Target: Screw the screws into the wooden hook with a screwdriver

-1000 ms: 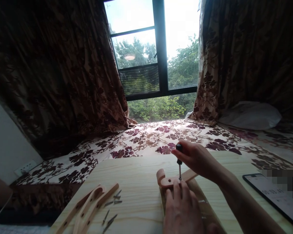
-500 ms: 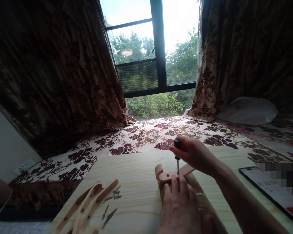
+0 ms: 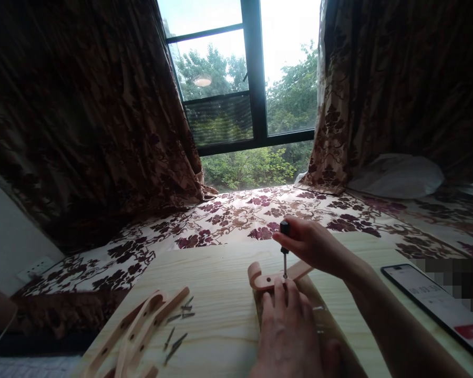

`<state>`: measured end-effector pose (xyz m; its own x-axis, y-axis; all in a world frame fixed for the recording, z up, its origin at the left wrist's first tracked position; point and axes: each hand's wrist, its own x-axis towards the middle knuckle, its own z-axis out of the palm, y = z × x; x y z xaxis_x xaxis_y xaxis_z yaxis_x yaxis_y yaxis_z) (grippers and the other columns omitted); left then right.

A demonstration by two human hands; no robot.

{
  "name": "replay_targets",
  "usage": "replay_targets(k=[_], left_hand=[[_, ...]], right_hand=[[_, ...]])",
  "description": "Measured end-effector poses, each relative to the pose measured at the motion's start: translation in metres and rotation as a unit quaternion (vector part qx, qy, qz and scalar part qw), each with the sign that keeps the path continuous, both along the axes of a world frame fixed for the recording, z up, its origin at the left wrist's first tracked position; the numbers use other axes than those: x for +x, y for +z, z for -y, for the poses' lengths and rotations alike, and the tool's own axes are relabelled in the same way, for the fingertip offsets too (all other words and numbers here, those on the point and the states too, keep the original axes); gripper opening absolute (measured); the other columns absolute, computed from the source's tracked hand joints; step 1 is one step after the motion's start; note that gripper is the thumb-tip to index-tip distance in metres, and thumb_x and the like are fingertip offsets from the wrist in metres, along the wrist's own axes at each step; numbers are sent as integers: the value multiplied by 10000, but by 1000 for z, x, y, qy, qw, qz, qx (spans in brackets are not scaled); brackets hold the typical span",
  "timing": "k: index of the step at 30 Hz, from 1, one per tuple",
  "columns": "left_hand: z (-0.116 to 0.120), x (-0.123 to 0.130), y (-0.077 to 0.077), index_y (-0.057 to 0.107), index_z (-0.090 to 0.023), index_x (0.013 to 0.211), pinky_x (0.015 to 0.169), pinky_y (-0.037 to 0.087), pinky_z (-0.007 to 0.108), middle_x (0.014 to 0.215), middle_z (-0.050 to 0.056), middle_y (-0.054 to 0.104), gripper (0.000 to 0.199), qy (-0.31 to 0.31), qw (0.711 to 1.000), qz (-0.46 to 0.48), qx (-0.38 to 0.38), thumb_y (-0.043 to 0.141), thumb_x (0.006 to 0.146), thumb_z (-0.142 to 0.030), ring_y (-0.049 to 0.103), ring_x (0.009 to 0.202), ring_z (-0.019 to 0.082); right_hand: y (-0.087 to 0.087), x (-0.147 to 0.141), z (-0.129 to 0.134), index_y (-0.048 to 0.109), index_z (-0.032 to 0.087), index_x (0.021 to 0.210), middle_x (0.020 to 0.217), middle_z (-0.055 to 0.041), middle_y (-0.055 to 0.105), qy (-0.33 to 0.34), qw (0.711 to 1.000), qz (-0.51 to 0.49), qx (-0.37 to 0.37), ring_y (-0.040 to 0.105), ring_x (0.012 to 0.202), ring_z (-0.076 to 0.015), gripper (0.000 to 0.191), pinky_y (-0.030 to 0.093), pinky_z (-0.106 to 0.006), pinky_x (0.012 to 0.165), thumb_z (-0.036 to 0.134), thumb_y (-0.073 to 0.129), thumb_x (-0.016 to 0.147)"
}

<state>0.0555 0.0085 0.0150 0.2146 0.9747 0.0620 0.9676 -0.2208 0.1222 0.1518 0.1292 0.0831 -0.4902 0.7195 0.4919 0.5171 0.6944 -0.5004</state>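
Two bare hands are at work on your desk (image 3: pixel 216 283). Your right hand (image 3: pixel 317 244) has its grip closed around the black handle of the screwdriver (image 3: pixel 284 249), with the thumb along the top end. The tool's long axis is near vertical, handle up, shaft down, its tip at a hole in the wooden hook (image 3: pixel 260 284). That hook lies crosswise just beyond your left hand (image 3: pixel 286 336), on the far end of a brown slab (image 3: pixel 323 317); its curled end is at your left, and its long axis rises slightly away from you toward the right. The slab's own length runs from far left to near right. Your left hand lies palm down over the slab, fingers pointing away, fingertips at the hook's near edge beside the tip; you cannot tell whether they pinch anything. Well to the left, loose hooks (image 3: pixel 136 326) lie slantwise, their far ends toward the right, with scattered screws (image 3: pixel 176 349) just beside them. Your phone (image 3: pixel 429 299) lies at the right.
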Motion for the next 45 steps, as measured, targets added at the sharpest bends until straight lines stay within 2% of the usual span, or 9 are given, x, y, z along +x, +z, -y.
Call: replay_targets(k=[6,14,21,27,33,36,40,42,45], left_hand=[[1,0,7,471,-14,1353,1098,216,588,1479,245,310,719,6,1000,15,-22,491,823,-501,214,1368,429],[3,0,15,453,-2,1362,1106,202,581,1480,257,298,724,1,999,27,-34,470,856,-519,217,1367,433],[5,1,21,438,0,1374,1115,182,568,1484,254,289,729,1,999,25,-47,472,865,-521,198,1375,433],[5,1,14,475,-23,1353,1088,245,588,1465,242,338,698,0,1000,11,-4,501,838,-494,244,1359,435],[0,-1,0,486,-33,1345,1081,250,603,1469,238,334,696,2,1000,-6,-6,525,813,-479,238,1359,437],[-1,0,-2,486,-28,1344,1080,244,610,1471,243,326,692,4,1000,-14,-2,516,820,-480,222,1364,439],[0,-1,0,477,-24,1352,1091,228,603,1477,243,315,714,3,1000,4,-6,478,841,-522,223,1368,430],[0,-1,1,472,-23,1356,1094,217,606,1479,243,310,717,1,1000,6,-11,481,839,-520,226,1366,433],[0,-1,3,468,-20,1359,1096,211,604,1480,246,305,706,1,1000,-2,-18,507,831,-487,217,1368,437]], right_hand=[[1,6,0,580,210,814,687,10,620,81,995,-39,-44,533,591,-124,168,353,-233,538,355,520,875],[1,1,1,435,207,624,545,41,469,-10,999,-9,35,380,514,-103,343,266,-236,481,446,566,832],[2,3,1,513,212,709,604,33,513,42,999,-26,5,449,562,-117,275,299,-236,519,420,499,888],[-2,0,-4,376,218,601,526,45,416,-17,999,-25,24,357,505,-110,391,252,-251,489,479,514,858],[3,3,0,561,212,738,600,28,544,11,1000,-22,-1,450,539,-118,230,295,-243,509,401,513,861],[3,5,0,535,209,707,596,30,523,24,999,-21,3,439,546,-117,256,294,-243,513,402,504,872],[3,4,0,433,211,635,549,42,446,-22,999,-1,26,381,522,-114,342,267,-255,508,451,523,861],[3,3,1,462,211,653,554,39,457,-33,999,9,24,392,524,-118,319,269,-259,514,450,537,852],[4,5,3,547,218,757,613,26,543,12,1000,1,-11,454,552,-126,204,293,-255,528,397,538,855]])
